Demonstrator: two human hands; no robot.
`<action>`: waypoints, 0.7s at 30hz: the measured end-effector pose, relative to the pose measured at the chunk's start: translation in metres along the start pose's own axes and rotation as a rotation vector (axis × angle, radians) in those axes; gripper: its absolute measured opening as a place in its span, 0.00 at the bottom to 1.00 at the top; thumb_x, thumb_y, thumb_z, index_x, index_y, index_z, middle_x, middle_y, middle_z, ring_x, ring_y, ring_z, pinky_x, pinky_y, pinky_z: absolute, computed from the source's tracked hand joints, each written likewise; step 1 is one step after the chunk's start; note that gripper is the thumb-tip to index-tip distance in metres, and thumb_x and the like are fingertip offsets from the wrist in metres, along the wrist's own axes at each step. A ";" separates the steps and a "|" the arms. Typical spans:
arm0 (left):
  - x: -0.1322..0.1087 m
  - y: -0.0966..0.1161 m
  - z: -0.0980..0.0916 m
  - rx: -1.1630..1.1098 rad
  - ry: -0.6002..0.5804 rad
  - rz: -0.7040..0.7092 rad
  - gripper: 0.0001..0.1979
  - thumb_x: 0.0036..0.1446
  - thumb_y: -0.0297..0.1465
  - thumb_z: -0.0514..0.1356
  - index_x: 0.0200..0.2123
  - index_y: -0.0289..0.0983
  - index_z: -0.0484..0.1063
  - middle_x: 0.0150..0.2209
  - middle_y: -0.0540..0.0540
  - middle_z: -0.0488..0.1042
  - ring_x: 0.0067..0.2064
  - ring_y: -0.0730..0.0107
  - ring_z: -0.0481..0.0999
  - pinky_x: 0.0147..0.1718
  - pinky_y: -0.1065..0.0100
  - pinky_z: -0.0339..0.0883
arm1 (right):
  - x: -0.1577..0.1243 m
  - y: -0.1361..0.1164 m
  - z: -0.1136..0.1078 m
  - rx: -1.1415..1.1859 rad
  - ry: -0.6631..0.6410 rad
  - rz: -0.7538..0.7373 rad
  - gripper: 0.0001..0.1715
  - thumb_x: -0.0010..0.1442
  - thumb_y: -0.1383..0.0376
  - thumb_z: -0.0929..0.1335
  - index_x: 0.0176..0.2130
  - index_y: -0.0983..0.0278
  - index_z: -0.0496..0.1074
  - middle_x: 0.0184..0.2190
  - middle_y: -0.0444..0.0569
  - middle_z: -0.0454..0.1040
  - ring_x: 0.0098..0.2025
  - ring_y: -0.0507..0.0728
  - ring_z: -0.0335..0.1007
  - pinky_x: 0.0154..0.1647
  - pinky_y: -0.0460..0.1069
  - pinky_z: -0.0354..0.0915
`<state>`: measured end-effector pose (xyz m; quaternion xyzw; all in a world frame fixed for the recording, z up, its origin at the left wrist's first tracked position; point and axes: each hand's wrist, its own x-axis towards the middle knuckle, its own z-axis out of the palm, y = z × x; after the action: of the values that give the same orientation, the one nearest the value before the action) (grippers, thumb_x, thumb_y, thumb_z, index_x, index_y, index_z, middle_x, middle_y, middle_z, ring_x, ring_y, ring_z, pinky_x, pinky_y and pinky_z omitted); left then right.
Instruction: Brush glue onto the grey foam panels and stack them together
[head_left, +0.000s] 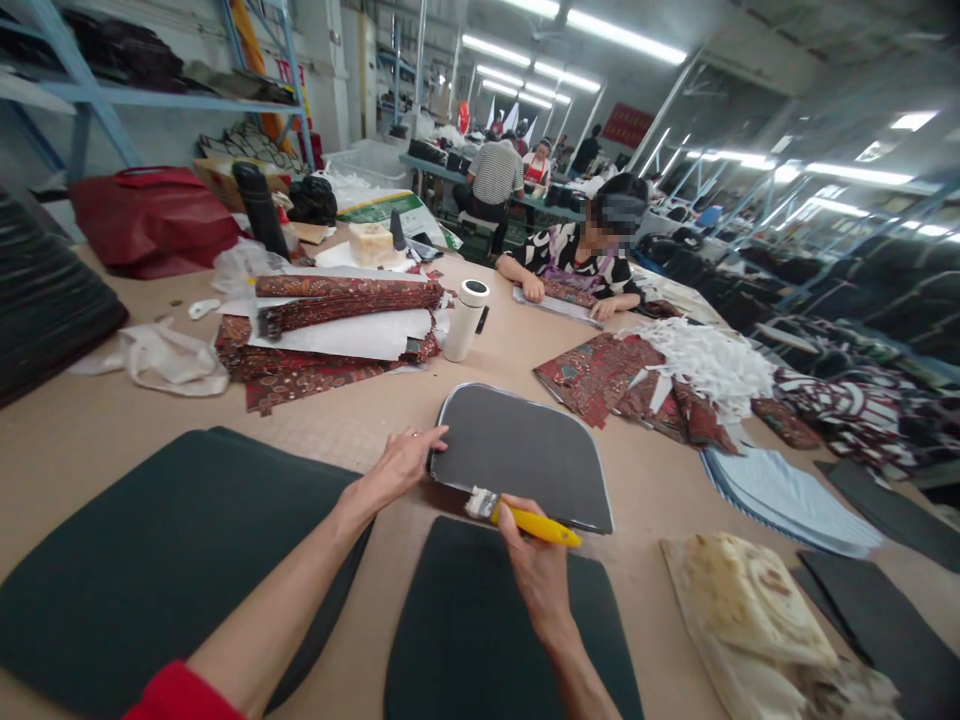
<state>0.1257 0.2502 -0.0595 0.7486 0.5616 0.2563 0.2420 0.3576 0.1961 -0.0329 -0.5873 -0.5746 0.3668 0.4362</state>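
A dark grey panel [525,450] with rounded corners and a whitish edge lies in the middle of the table, perhaps on others like it. My left hand [405,462] rests at its left edge, fingers stretched out and fingertips touching the surface. In my right hand [536,565] is a paintbrush [536,523] with a yellow handle. Its bristles, coated in something white, are close to the panel's near edge; I cannot tell whether they touch. Dark green-black sheets lie below my right hand [487,620] and under my left forearm [165,540].
Patterned red-brown pieces [345,310] are piled beyond my left hand, beside a white flask [466,320]. Across the table [480,370], a co-worker [581,250] handles similar material. At right are white strips [697,365], light blue sheets [795,500] and a stained, yellowish block [757,600].
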 end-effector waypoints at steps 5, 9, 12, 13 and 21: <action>0.004 0.022 0.007 0.081 0.012 0.014 0.33 0.47 0.14 0.44 0.57 0.37 0.60 0.48 0.41 0.72 0.52 0.59 0.64 0.50 0.51 0.57 | -0.003 0.000 -0.031 -0.104 0.133 0.050 0.18 0.53 0.53 0.67 0.35 0.64 0.74 0.31 0.49 0.76 0.34 0.57 0.73 0.38 0.50 0.66; 0.010 0.041 0.027 0.095 -0.019 0.107 0.31 0.48 0.15 0.46 0.56 0.36 0.62 0.45 0.41 0.71 0.48 0.62 0.66 0.48 0.59 0.62 | 0.004 -0.008 -0.015 0.059 -0.006 0.027 0.17 0.54 0.55 0.66 0.36 0.64 0.73 0.34 0.49 0.76 0.36 0.57 0.72 0.40 0.49 0.67; 0.012 0.044 0.040 0.089 -0.045 0.152 0.31 0.48 0.15 0.46 0.57 0.34 0.60 0.44 0.41 0.71 0.46 0.64 0.68 0.47 0.61 0.65 | 0.014 -0.003 -0.010 0.118 -0.073 0.008 0.15 0.54 0.56 0.66 0.34 0.64 0.73 0.31 0.48 0.76 0.32 0.56 0.72 0.37 0.49 0.67; 0.013 0.042 0.042 0.088 -0.046 0.161 0.32 0.48 0.14 0.46 0.58 0.34 0.58 0.44 0.41 0.70 0.46 0.64 0.68 0.47 0.61 0.65 | 0.017 0.001 -0.013 0.108 -0.063 0.009 0.15 0.53 0.56 0.66 0.34 0.64 0.74 0.30 0.48 0.76 0.32 0.55 0.72 0.37 0.49 0.67; 0.014 0.033 0.047 0.092 -0.045 0.186 0.34 0.48 0.13 0.43 0.60 0.34 0.54 0.45 0.40 0.69 0.46 0.64 0.67 0.48 0.59 0.64 | 0.026 0.045 -0.106 -0.080 0.092 0.088 0.19 0.51 0.52 0.67 0.32 0.66 0.75 0.26 0.48 0.76 0.29 0.57 0.71 0.32 0.49 0.66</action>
<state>0.1838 0.2517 -0.0715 0.8135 0.4951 0.2347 0.1951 0.4739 0.2143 -0.0358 -0.6454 -0.5416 0.3350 0.4218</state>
